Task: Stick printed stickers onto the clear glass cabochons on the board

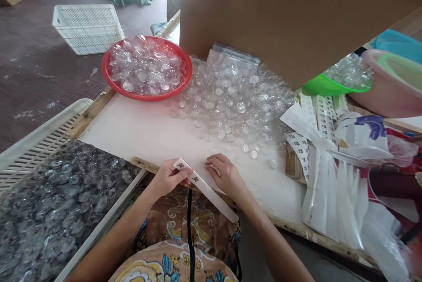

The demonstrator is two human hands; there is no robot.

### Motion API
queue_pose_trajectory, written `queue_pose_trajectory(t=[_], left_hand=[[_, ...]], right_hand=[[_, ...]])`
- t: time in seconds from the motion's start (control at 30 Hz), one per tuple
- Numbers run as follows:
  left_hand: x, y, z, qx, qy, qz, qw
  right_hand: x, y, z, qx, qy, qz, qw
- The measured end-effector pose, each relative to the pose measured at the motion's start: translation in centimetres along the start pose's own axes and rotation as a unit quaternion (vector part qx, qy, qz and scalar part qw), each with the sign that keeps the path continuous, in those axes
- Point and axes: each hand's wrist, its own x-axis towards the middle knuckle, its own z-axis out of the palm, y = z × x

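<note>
My left hand [169, 178] is closed on a white sticker strip [211, 194], pinching it near its upper end between thumb and fingers. Two small dark printed figures show there; the rest of the strip is plain and slants down to the right over my lap. Just right of it, my right hand [226, 174] hovers at the near edge of the white tabletop [132, 119]. Its fingers are loosely curved, with a gap between them, and I see nothing in them. Beyond both hands spreads a heap of clear round plastic pieces [231, 101].
A red basin [187, 73] of clear pieces stands at the back left. To the left, a white crate [49, 137] holds many pieces with dark marks. Sticker sheets and strips [326, 185] hang at the right, near a green basin [329, 88]. A large cardboard box [263, 13] rises behind.
</note>
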Motion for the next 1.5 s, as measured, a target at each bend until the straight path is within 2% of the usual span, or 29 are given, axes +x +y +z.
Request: queue_pose_trajectory(t=[0.1, 0.3, 0.43, 0.53, 0.63, 0.7, 0.77, 0.83, 0.9, 1.0, 1.07, 1.13, 1.2, 1.33, 1.5], left_hand=[[0.1, -0.1, -0.2, -0.008, -0.008, -0.005, 1.0], [0.3, -0.2, -0.2, -0.023, -0.002, -0.003, 1.0], [0.2, -0.3, -0.2, -0.029, -0.008, 0.005, 1.0], [0.1, -0.6, -0.2, -0.025, -0.005, 0.012, 1.0], [0.1, -0.9, -0.3, -0.02, -0.003, 0.018, 1.0], [0.2, -0.9, -0.3, -0.019, -0.004, 0.018, 1.0], [0.2, -0.9, -0.3, -0.021, -0.004, 0.018, 1.0], [0.2, -0.8, -0.3, -0.023, 0.001, 0.018, 1.0], [0.1, -0.9, -0.3, -0.025, 0.003, 0.017, 1.0], [0.1, -0.9, -0.3, -0.028, -0.001, 0.018, 0.999], [0.1, -0.9, -0.3, -0.028, -0.002, 0.02, 0.999], [0.1, -0.9, -0.3, -0.028, -0.003, 0.018, 0.999], [0.2, -0.8, -0.4, -0.028, -0.005, 0.015, 0.999], [0.2, -0.8, -0.5, -0.025, -0.008, 0.013, 1.0], [0.3, -0.8, -0.4, -0.026, -0.005, 0.013, 1.0]], right_hand=[[0.9, 0.5, -0.6, -0.051, 0.042, -0.014, 0.998], [3.0, 1.8, 0.2, -0.184, -0.034, -0.016, 0.982], [3.2, 2.1, 1.1, -0.219, -0.046, -0.017, 0.974], [3.1, 1.7, 0.7, -0.157, -0.021, -0.006, 0.987], [3.2, 1.2, 0.3, 0.006, 0.021, 0.054, 0.998], [3.6, 1.0, 0.3, 0.128, 0.022, 0.124, 0.984], [4.0, 1.1, 0.5, 0.205, 0.001, 0.198, 0.959], [4.4, 1.4, 0.4, 0.224, -0.008, 0.245, 0.943], [4.4, 1.9, -0.1, 0.211, 0.012, 0.264, 0.941], [3.5, 2.8, -1.8, 0.144, 0.074, 0.249, 0.955], [2.4, 3.4, -2.9, 0.054, 0.105, 0.204, 0.972], [1.3, 4.0, -3.4, -0.034, 0.099, 0.153, 0.983], [0.4, 4.5, -3.2, -0.079, 0.068, 0.119, 0.987], [-0.1, 5.0, -2.1, -0.08, 0.052, 0.094, 0.991], [0.2, 5.2, -2.3, -0.006, 0.061, 0.147, 0.987]])
